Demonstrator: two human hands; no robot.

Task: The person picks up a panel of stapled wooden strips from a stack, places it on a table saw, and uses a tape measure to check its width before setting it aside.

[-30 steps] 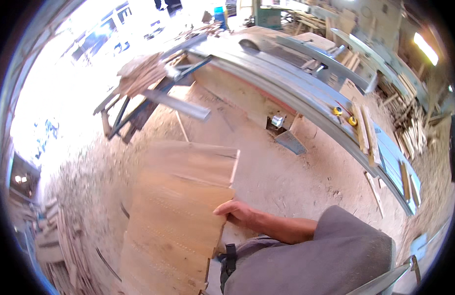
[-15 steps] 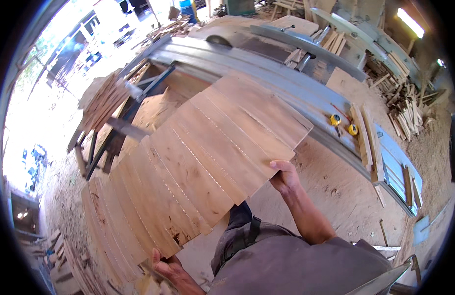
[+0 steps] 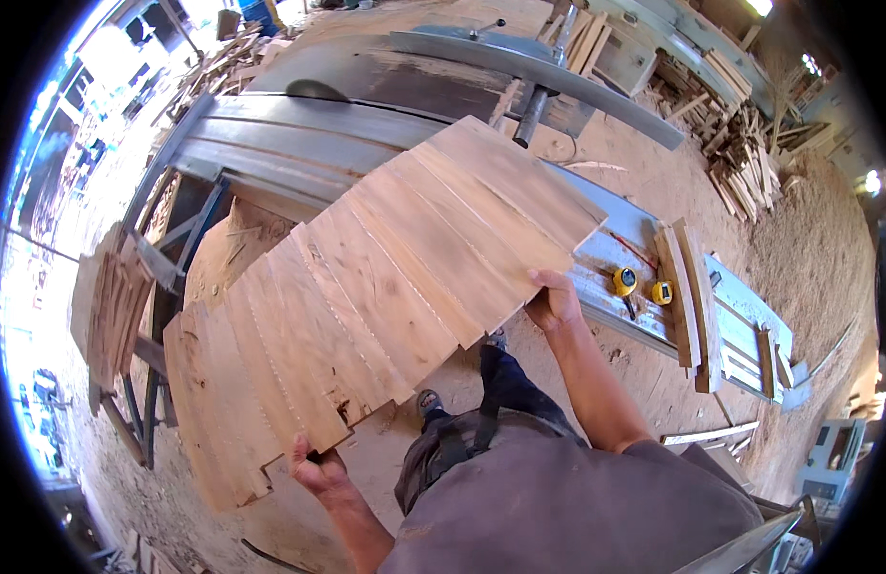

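Observation:
A wide wooden panel [image 3: 366, 297], made of several boards joined edge to edge with pale glue lines along the seams, is held up in front of me. Its ends are stepped where the boards differ in length. My left hand [image 3: 319, 471] grips the near edge toward the left, thumb on top and fingers hidden beneath. Farther right, my right hand [image 3: 555, 298] is closed on the same edge, its thumb on the upper face. A dark knot hole [image 3: 343, 411] shows close to my left hand.
Beyond the panel stands a table saw [image 3: 271, 143] with a round blade [image 3: 316, 90] and a metal fence [image 3: 548, 77]. Two yellow tape measures [image 3: 625, 280] and wooden strips [image 3: 687, 297] lie on its right part. Stacked boards [image 3: 113, 311] stand left; scrap wood [image 3: 744, 167] is piled far right.
The saw and stacked boards have shifted left in the view as I turn and step. Both hands keep their grip on the panel, and my feet now show below it.

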